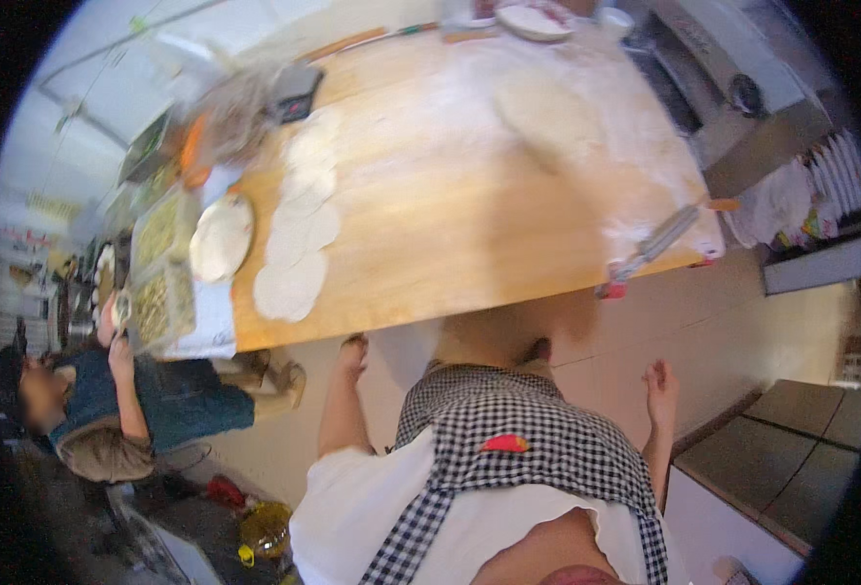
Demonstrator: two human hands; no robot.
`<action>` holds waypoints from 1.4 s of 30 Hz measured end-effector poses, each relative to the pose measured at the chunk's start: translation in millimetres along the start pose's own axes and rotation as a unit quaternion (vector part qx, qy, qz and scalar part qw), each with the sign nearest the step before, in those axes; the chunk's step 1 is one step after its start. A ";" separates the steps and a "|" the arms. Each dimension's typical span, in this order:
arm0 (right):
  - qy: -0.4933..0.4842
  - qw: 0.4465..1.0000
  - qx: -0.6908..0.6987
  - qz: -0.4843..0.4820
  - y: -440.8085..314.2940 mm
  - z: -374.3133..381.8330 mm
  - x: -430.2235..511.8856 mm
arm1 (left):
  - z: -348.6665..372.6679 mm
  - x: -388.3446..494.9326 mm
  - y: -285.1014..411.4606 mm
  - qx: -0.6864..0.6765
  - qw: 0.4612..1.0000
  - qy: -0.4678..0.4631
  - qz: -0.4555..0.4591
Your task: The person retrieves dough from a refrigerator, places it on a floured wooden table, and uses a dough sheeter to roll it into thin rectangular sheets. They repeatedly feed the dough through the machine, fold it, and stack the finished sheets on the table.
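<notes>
My left hand hangs beside the front edge of a wooden work table, its fingers curled; whether it holds anything is unclear. My right hand is lowered in front of the table's right side, fingers apart and nothing in it. Overlapping round dough wrappers run in a row along the table's left part. Farther back on the floured surface lies a large blurred sheet of dough. A long grey tool rests at the right front corner. On the left, an oval-looking plate holds something pale.
Trays of chopped food stand at the left beside a dark scale. A co-worker at the far left reaches towards a small round item. A rolling pin lies along the back edge. A yellow oil jug stands behind me, left.
</notes>
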State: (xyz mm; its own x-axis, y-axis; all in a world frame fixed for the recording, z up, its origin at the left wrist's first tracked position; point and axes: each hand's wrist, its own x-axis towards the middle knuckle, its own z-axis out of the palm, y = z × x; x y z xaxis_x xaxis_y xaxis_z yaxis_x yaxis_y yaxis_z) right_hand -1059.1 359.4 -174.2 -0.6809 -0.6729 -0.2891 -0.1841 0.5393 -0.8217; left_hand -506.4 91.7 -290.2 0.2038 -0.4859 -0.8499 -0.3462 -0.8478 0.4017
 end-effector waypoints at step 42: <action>-0.195 0.977 0.068 0.051 -222.9 107.7 337.8 | 256.2 -137.0 386.5 -0.166 0.938 -0.124 0.278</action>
State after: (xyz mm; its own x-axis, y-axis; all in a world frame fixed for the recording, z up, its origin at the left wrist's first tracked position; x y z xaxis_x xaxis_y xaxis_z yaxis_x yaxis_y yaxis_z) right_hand -1171.8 -42.7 -141.6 -0.3636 -0.7753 -0.5164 -0.0159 0.5595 -0.8287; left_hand -902.7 -115.0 -105.8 -0.1584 -0.8431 -0.5139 -0.0238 -0.5171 0.8556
